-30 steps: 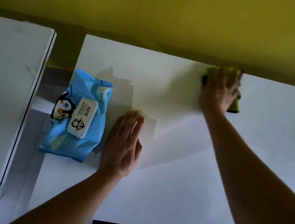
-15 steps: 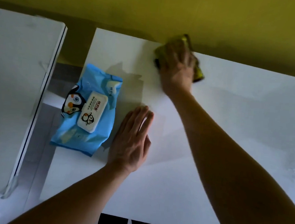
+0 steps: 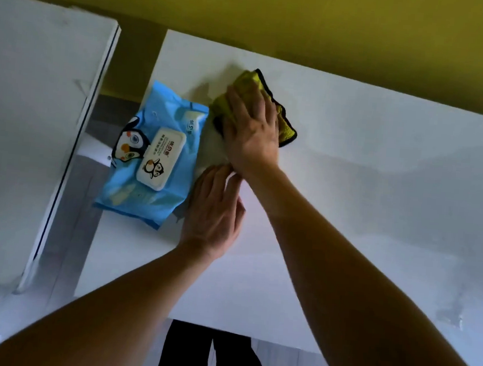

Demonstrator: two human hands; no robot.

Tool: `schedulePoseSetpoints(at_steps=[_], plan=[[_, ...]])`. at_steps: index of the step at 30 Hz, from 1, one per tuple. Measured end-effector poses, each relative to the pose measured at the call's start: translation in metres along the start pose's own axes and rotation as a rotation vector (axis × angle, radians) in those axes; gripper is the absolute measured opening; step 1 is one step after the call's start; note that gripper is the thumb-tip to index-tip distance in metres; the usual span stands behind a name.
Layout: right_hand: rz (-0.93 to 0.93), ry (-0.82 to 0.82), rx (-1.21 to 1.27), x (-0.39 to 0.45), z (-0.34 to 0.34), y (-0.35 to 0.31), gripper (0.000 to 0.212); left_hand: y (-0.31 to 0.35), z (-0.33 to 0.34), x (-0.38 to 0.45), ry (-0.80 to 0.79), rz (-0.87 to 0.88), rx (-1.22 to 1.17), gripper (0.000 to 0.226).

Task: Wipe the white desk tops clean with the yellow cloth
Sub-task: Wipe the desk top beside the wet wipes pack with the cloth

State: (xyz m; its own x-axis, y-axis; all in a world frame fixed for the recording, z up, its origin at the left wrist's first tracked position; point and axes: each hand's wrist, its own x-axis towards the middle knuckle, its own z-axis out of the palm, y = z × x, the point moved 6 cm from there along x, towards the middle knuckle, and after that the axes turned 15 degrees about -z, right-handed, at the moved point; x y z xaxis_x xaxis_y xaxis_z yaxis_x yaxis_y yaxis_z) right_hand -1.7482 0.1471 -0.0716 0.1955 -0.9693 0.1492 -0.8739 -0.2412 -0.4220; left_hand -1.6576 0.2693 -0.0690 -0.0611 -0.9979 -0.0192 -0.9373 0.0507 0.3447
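The yellow cloth (image 3: 285,125) is pressed flat under the right hand (image 3: 253,131), fingers extended, at the white counter's (image 3: 378,193) far-left corner; the left hand (image 3: 213,209), fingers straight, is braced nearby. The wipes pack (image 3: 152,158) likely must be shifted next.

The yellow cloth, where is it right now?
In the head view the cloth lies under the right hand on the desk, near its far left corner, just right of the wipes pack.

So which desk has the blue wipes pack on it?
The right desk, the one both hands are on. The left desk holds no wipes pack.
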Motion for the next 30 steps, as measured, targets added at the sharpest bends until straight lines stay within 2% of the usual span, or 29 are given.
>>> schedulePoseSetpoints(at_steps=[1,3,4,8,12,14,17,19,21,23,27,30], plan=[[-0.017,0.014,0.03,-0.002,-0.001,0.0,0.055,-0.005,-0.001,-0.009,0.008,0.0,0.0,0.042],[-0.013,-0.019,-0.089,-0.018,-0.013,0.02,0.053,-0.018,-0.003,-0.033,-0.001,0.035,-0.001,0.041],[0.042,-0.019,-0.147,-0.031,-0.021,0.038,0.053,-0.027,-0.005,-0.046,-0.008,0.039,0.005,0.044],[0.452,0.185,-0.112,-0.1,-0.071,0.119,0.056,-0.06,-0.011,-0.077,-0.011,0.025,0.029,0.054],[0.604,0.279,-0.101,-0.12,-0.081,0.126,0.056,-0.063,-0.005,-0.08,0.01,0.052,0.008,0.058],[0.547,0.193,-0.102,-0.113,-0.06,0.09,0.058,-0.063,-0.005,-0.081,0.02,0.046,0.009,0.059],[0.221,0.078,-0.037,-0.108,-0.019,0.002,0.057,-0.064,-0.004,-0.081,0.017,0.055,0.015,0.06],[0.017,0.089,-0.006,-0.116,-0.006,-0.04,0.051,-0.064,-0.006,-0.081,0.018,0.043,0.036,0.06],[-0.041,0.159,-0.017,-0.129,-0.013,-0.033,0.048,-0.063,-0.006,-0.081,0.022,0.057,0.032,0.06],[0.101,0.234,-0.061,-0.152,-0.031,0.006,0.047,-0.064,-0.006,-0.08,0.021,0.075,0.016,0.059],[0.555,0.32,-0.14,-0.21,-0.074,0.083,0.054,-0.062,-0.005,-0.08,0.01,0.074,0.01,0.059],[0.68,0.352,-0.088,-0.215,-0.07,0.075,0.055,-0.062,-0.007,-0.079,0.005,0.064,-0.008,0.058]])
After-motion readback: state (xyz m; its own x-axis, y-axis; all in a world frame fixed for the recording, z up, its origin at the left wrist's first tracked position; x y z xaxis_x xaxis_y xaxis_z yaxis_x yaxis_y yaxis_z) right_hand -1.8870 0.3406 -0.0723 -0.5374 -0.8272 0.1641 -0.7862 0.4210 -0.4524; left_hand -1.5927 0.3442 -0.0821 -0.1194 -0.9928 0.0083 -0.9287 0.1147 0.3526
